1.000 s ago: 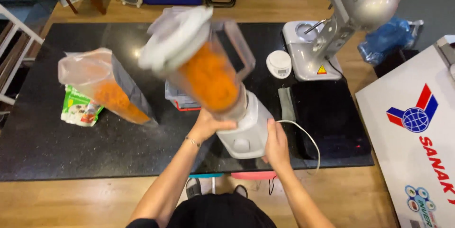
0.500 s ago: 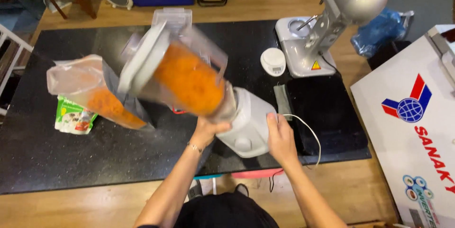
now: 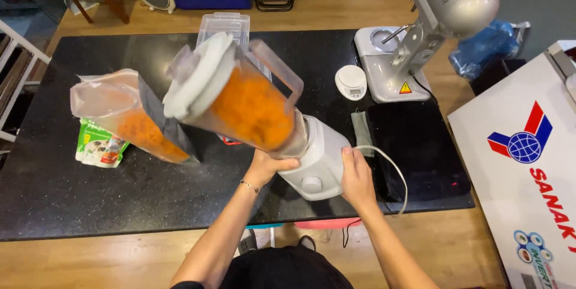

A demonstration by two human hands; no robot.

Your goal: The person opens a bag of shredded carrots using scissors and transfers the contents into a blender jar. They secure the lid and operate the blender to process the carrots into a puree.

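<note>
Stand mixer (image 3: 447, 1) head cut off at top edge; white chest (image 3: 528, 163) cropped right.
</note>
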